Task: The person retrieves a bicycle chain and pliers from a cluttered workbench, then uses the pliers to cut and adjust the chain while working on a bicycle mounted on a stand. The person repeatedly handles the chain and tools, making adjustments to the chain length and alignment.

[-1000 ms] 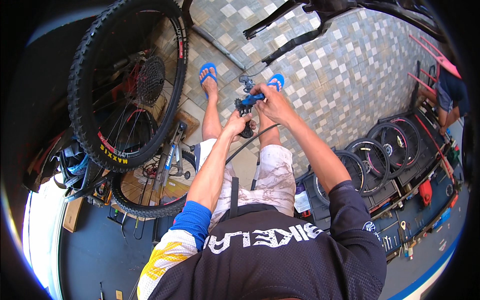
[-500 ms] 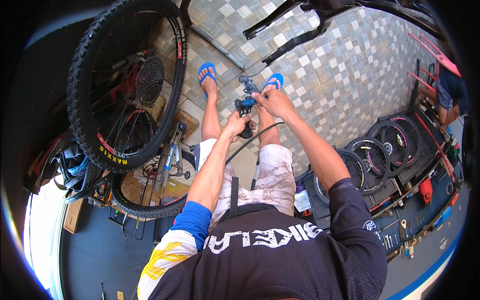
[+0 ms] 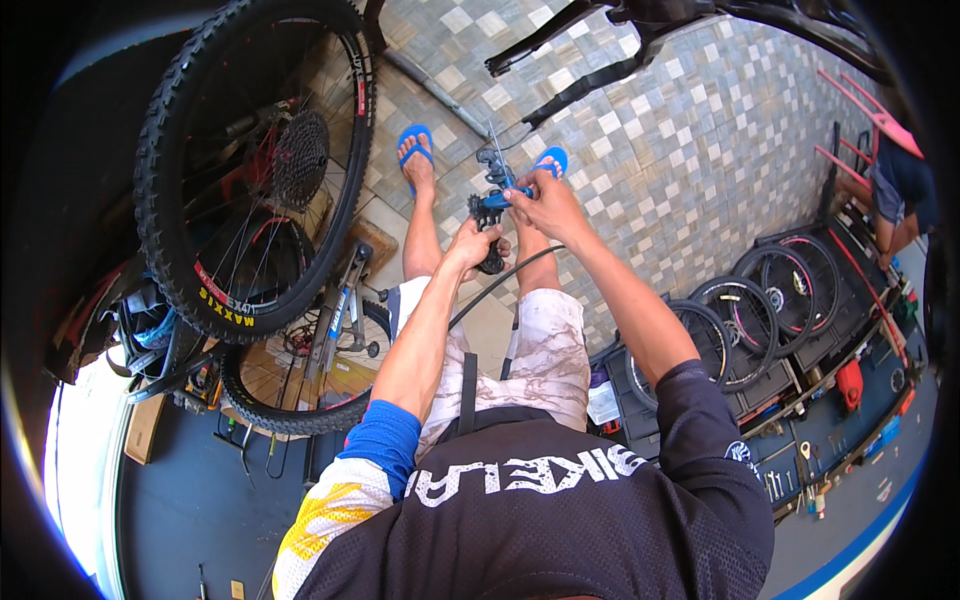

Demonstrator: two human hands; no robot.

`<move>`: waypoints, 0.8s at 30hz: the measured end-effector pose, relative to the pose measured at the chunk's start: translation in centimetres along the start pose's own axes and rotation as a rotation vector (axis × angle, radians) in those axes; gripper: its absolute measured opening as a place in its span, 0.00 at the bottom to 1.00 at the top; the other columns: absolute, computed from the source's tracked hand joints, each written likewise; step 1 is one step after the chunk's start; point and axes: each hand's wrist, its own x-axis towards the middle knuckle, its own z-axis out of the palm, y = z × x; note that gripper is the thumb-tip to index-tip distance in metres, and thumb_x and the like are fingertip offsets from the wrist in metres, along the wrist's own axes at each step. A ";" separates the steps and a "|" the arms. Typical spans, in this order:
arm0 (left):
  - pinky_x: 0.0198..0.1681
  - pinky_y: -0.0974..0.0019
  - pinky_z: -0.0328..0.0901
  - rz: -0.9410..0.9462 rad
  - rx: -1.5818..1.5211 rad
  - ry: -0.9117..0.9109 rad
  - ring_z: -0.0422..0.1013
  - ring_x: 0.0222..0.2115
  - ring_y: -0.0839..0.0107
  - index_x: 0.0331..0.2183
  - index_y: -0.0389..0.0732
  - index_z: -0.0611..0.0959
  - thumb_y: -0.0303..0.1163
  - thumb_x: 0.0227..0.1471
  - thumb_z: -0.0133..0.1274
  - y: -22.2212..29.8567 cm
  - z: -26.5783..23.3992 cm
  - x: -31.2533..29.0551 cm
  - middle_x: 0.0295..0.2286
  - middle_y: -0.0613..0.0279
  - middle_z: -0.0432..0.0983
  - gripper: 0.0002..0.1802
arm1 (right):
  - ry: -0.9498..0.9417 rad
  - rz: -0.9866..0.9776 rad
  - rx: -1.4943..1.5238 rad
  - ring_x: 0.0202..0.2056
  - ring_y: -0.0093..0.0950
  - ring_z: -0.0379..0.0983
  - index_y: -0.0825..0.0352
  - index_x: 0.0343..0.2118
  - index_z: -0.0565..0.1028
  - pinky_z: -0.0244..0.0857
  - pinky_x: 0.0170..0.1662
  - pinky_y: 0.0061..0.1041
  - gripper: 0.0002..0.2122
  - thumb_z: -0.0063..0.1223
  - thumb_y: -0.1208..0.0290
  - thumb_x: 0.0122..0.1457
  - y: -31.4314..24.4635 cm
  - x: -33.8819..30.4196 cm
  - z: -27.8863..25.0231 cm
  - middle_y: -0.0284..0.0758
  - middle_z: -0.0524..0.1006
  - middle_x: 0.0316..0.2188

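Observation:
Between my knees I hold a black rear derailleur (image 3: pixel 490 262), its lower part in my left hand (image 3: pixel 468 246). The fingers of that hand are closed around the derailleur's cage, just below a small toothed pulley wheel. My right hand (image 3: pixel 550 212) pinches a blue-handled tool (image 3: pixel 508 198) laid against the derailleur's upper part. The tool's exact kind is too small to make out. Beyond it, a grey metal part of the derailleur (image 3: pixel 490 160) points away from me. A dark cable housing (image 3: pixel 510 272) curves below my right hand.
A large knobby-tyred wheel (image 3: pixel 160 190) with a cassette (image 3: pixel 301 158) stands close on my left. A black bike frame (image 3: pixel 640 45) hangs ahead. Several wheels (image 3: pixel 738 315) lie along the right, near a wall of tools (image 3: pixel 803 460). Another person (image 3: pixel 895 195) is at far right.
My right hand has shifted very slightly and the blue tool has turned in its fingers, showing more blue. My left hand keeps its hold on the derailleur.

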 end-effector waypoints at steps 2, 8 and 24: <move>0.26 0.49 0.79 -0.005 0.003 0.005 0.77 0.26 0.64 0.46 0.45 0.68 0.28 0.64 0.54 0.1 0.1 -0.1 0.27 0.57 0.76 0.13 | 0.004 -0.091 -0.269 0.37 0.39 0.80 0.68 0.41 0.81 0.71 0.39 0.37 0.14 0.64 0.62 0.60 0.5 0.1 -0.1 0.47 0.81 0.29; 0.28 0.47 0.79 0.001 -0.005 0.010 0.77 0.26 0.63 0.44 0.44 0.69 0.29 0.63 0.56 -0.2 -0.1 0.0 0.27 0.57 0.76 0.13 | -0.117 -0.534 -0.041 0.34 0.41 0.81 0.67 0.44 0.81 0.73 0.39 0.38 0.13 0.62 0.64 0.62 0.5 0.0 -1.4 0.42 0.81 0.32; 0.28 0.48 0.79 -0.011 0.003 0.000 0.77 0.27 0.64 0.45 0.44 0.69 0.28 0.64 0.55 -0.1 0.2 -0.3 0.28 0.57 0.75 0.12 | 0.007 -0.477 0.148 0.32 0.38 0.78 0.68 0.41 0.77 0.71 0.37 0.37 0.13 0.63 0.62 0.62 0.8 0.1 0.1 0.38 0.81 0.28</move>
